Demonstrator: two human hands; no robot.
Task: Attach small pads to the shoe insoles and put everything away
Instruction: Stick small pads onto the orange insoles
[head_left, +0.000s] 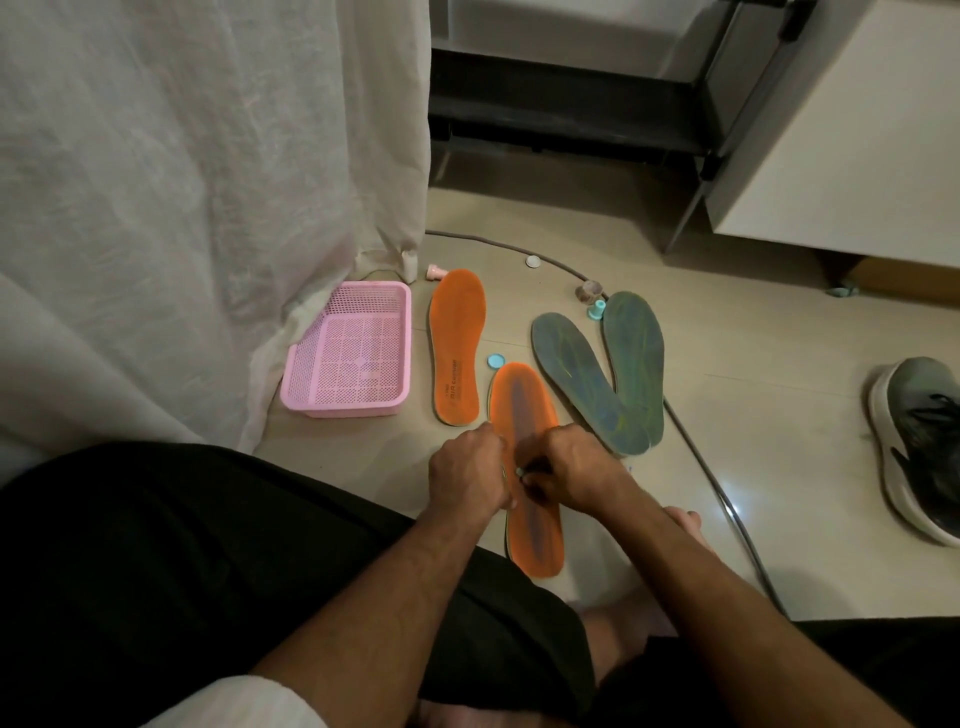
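Two orange insoles lie on the floor: one (457, 345) beside the pink basket (347, 358), the other (524, 415) nearer, under my hands. My left hand (467, 470) and right hand (576, 467) meet above the near insole, fingers curled together around a small pale pad (518, 472) between the fingertips. Two grey-green insoles (587, 382) (635, 358) lie overlapping to the right. A blue round pad (495, 360) sits at the near orange insole's toe. A white round pad (532, 261) lies farther back.
A white curtain (208, 208) hangs at the left, touching the basket. A cable (717, 488) runs across the floor on the right. A grey shoe (924, 441) lies at the right edge. Small pink (436, 272), teal (597, 310) and clear (588, 291) items stand behind the insoles.
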